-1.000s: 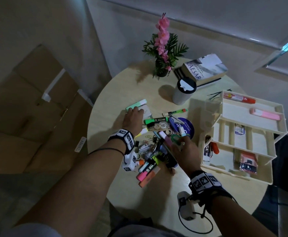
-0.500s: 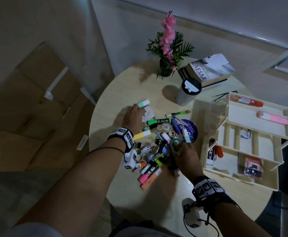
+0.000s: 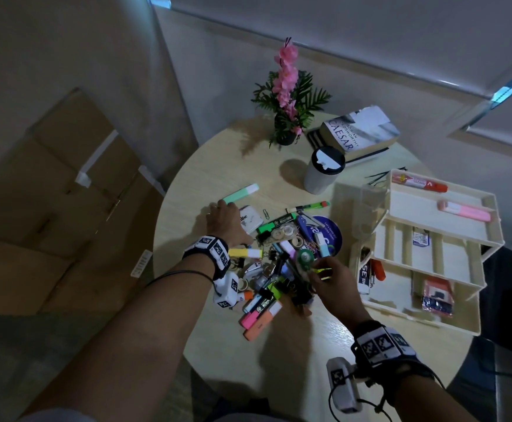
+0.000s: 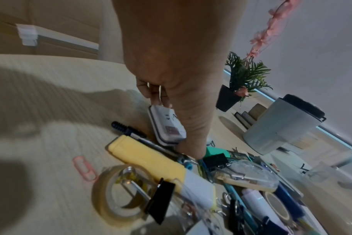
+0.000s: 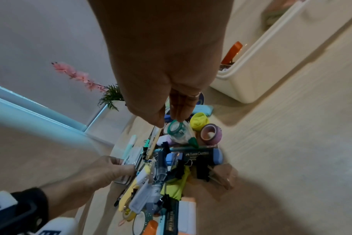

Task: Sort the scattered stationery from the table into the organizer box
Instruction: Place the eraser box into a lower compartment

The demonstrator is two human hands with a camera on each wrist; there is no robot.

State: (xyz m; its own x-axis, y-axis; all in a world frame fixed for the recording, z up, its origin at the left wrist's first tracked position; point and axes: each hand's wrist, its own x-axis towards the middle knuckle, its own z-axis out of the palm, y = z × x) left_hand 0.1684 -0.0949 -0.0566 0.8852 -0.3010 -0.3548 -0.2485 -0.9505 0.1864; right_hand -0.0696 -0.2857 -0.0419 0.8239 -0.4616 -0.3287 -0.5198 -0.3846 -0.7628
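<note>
A pile of stationery (image 3: 282, 269) lies mid-table: highlighters, tape rolls, binder clips, pens. The cream tiered organizer box (image 3: 489, 229) stands open at the right, and its corner (image 5: 251, 76) shows in the right wrist view. My left hand (image 3: 224, 217) sits at the pile's left edge. Its fingers and thumb curl round a white case (image 4: 167, 125) with a dark rim. At the pile's right side, my right hand (image 3: 324, 275) points its fingertips (image 5: 177, 117) down. With the thumb, they pinch the rim of a green correction tape dispenser (image 5: 178, 129). A yellow tape roll (image 5: 199, 121) lies beside it.
A mint highlighter (image 3: 241, 191) lies apart, beyond my left hand. At the back stand a flower pot (image 3: 286, 135), a book (image 3: 359, 129) and a lidded cup (image 3: 323, 172). The box holds a pink highlighter (image 3: 464, 211) and a red tube (image 3: 419, 184). Cardboard boxes (image 3: 66, 193) stand left of the table.
My right hand has drawn back slightly toward me, uncovering the green dispenser. The left hand stays at the white case. The head view has shifted a little.
</note>
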